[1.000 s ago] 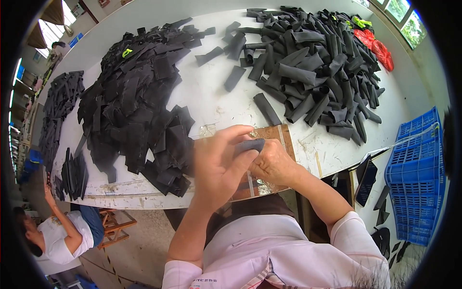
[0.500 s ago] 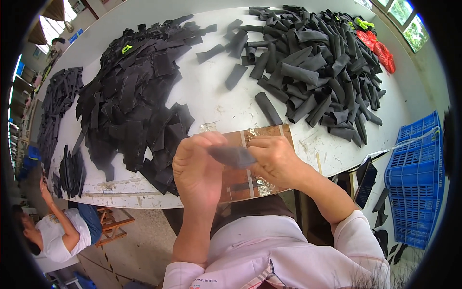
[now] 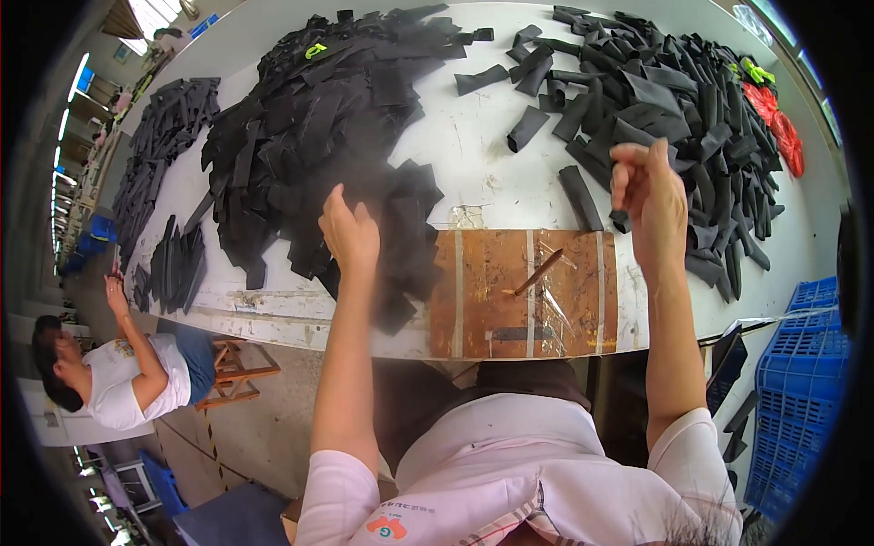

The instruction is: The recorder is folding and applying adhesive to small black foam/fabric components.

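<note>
My left hand reaches over the near edge of a big heap of flat black fabric pieces, thumb and index finger apart, nothing visible in it. On the other side my right hand is raised beside a heap of black fabric tubes, its fingers loosely bent and apart, holding nothing. Between my forearms a brown board with strips of tape lies at the table's front edge. A thin brown stick rests slantwise on it. One loose black tube lies just behind the board.
A smaller black pile and a small stack of black pieces are at the left on the white table. Red plastic bags lie far right. Blue crates stand right of the table. Another person sits at left.
My hands, which held a dark fabric tube together over the board, have parted: left hand to the flat pieces, right to the tubes. The stick on the board now shows. The view has shifted left.
</note>
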Tool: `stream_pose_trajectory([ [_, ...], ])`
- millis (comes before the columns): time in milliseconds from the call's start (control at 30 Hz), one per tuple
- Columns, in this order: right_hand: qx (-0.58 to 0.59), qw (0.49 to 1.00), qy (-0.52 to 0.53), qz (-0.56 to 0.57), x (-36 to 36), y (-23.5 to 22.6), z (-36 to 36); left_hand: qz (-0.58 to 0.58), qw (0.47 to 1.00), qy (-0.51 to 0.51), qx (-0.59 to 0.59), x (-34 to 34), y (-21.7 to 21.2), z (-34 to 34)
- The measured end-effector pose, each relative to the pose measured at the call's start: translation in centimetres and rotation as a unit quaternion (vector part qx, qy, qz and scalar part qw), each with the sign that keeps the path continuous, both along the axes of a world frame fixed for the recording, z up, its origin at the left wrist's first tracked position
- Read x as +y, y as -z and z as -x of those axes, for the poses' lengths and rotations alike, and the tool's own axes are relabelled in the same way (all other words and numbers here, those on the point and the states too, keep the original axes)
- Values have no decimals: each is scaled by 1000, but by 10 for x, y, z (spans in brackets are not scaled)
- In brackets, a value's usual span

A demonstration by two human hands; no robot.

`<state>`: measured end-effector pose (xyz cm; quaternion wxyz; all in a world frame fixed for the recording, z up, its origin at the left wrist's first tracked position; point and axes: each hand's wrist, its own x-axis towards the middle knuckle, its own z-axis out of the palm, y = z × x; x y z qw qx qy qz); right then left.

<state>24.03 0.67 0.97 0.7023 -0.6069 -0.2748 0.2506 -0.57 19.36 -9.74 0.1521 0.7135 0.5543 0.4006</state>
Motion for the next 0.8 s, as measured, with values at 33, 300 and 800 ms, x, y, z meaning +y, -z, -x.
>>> stream_pose_trajectory([
  [33, 10, 1000, -9, 22, -10, 5, 12, 19, 997, -21, 77, 14, 11, 2],
  [300, -34, 953, -229, 198, -75, 37, 83, -1, 986, 27, 164, 29, -19, 10],
  [800, 441, 840, -310, 68, -11, 54, 146, 397, 793, 211, -411, -132, -86, 27],
])
